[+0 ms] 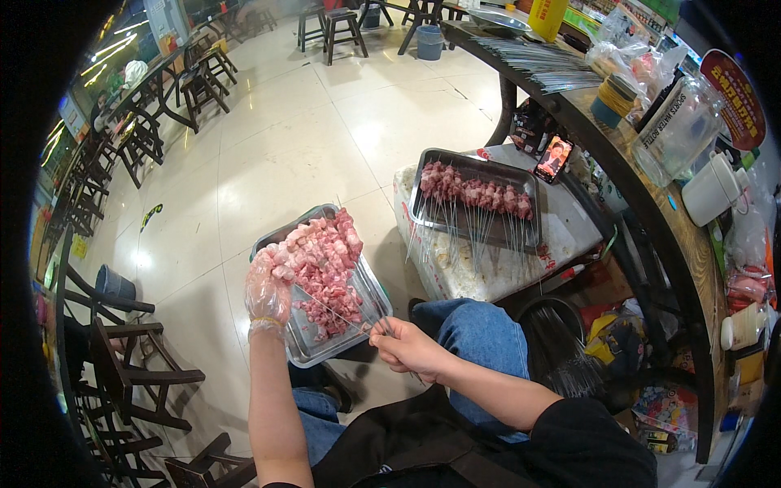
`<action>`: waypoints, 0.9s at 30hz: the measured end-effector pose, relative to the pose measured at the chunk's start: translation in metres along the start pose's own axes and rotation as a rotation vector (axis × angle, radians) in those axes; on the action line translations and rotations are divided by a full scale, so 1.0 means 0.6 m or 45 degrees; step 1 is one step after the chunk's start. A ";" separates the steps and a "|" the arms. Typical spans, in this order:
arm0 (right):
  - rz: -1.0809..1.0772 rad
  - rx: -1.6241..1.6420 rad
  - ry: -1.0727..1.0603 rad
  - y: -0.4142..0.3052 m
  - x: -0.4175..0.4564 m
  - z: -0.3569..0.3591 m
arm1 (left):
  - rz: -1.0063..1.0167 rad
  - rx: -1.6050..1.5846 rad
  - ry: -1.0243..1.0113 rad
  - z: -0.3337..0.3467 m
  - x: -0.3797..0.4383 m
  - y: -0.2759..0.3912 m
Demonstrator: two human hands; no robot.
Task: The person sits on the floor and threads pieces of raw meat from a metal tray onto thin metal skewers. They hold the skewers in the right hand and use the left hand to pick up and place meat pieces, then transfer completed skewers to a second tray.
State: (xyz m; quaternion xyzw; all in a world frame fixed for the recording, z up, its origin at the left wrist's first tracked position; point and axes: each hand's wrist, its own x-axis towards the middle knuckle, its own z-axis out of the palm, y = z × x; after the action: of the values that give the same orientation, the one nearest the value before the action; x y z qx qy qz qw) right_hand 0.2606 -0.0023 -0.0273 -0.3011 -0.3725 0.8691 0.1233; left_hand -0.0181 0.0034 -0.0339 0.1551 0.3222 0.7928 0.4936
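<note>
My left hand (268, 291), in a clear plastic glove, is at the left edge of a heap of raw meat pieces (320, 265) in a metal tray (299, 348). Whether its fingers grip a piece is hard to tell. Bare, my right hand (406, 351) is closed around several thin metal skewers (385, 326) near the tray's right corner. One skewer slants from it across the meat towards the gloved hand. To the right, a dark metal tray (476, 229) holds a row of skewered raw meat (476, 192), with the bare skewer ends pointing towards me.
A white foam box (451, 268) bears the dark tray, with a phone (553, 158) behind it. Many loose skewers (537, 64) lie on the curved wooden counter (671, 226). More skewers stand in a black bucket (549, 305) by my knee. Wooden stools (143, 372) stand at left.
</note>
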 end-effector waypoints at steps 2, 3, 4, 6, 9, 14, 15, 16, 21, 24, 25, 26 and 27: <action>0.002 -0.003 0.003 0.000 0.000 -0.001 | -0.032 -0.010 0.000 0.003 -0.001 0.000; 0.003 -0.007 0.006 0.001 0.000 -0.002 | -0.041 0.010 0.000 0.005 -0.003 0.000; 0.004 -0.010 0.008 0.001 0.001 -0.001 | -0.050 0.031 0.001 0.010 -0.006 0.002; 0.016 0.016 0.038 -0.001 -0.001 0.003 | -0.098 0.037 0.048 0.021 -0.010 0.002; 0.033 0.024 0.043 -0.004 -0.003 0.007 | -0.166 0.041 0.104 0.029 -0.012 0.011; 0.029 0.006 0.034 -0.007 -0.003 0.007 | -0.155 0.095 0.209 0.030 -0.008 0.028; 0.027 -0.002 0.032 -0.006 -0.003 0.007 | -0.111 0.142 0.208 0.031 -0.010 0.027; 0.025 -0.010 0.031 -0.006 -0.002 0.006 | -0.069 0.189 0.208 0.032 -0.012 0.026; 0.023 -0.028 0.032 -0.005 -0.002 0.008 | -0.080 0.257 0.190 0.041 -0.018 0.024; 0.014 0.020 0.037 -0.002 0.001 0.008 | -0.137 0.142 0.173 0.025 -0.011 0.025; 0.013 0.041 0.041 -0.002 0.002 0.007 | -0.160 0.087 0.154 0.027 -0.010 0.025; 0.024 0.049 0.039 -0.002 0.002 0.006 | -0.181 0.038 0.156 0.030 -0.011 0.025; 0.035 0.056 0.037 -0.003 0.001 0.005 | -0.202 -0.010 0.159 0.033 -0.013 0.023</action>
State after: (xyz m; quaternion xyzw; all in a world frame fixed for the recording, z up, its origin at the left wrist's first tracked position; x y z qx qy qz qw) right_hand 0.2583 -0.0024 -0.0247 -0.3158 -0.3474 0.8743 0.1233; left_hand -0.0127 -0.0003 -0.0092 0.0775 0.3604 0.7605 0.5346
